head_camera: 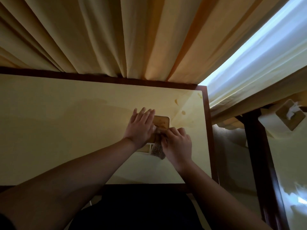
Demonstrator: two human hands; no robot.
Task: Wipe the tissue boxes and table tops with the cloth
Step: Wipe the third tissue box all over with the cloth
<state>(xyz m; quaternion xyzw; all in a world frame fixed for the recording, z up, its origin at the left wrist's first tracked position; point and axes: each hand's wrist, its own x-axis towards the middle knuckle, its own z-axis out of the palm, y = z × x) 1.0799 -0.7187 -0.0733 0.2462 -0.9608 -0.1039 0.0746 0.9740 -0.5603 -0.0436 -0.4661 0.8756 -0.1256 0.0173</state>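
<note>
The tissue box (160,122) stands on the cream table top (66,130), a little to the right of its middle, and both hands are on it. The left hand (140,126) lies flat over the left part of the lid with straight, slightly spread fingers, so it presses the box down and does not grasp it. The right hand (177,143), at about 4 o'clock from the box, has its fingers curled and pinches the grey cloth (157,151), which hangs over the near side of the box toward 6 o'clock. A bit of white tissue (155,128) shows between the two hands. I think the main risk is that the cloth catches this tissue and pulls it out or makes it wet. The box looks light, so a strong rub could also push it toward the dark table edge (208,130) at 3 o'clock if the flat hand slips. Some wet-looking spots (183,112) lie at 1 o'clock from the box and could be missed. A second tissue box (289,116) waits on the next table, far at 3 o'clock.
</note>
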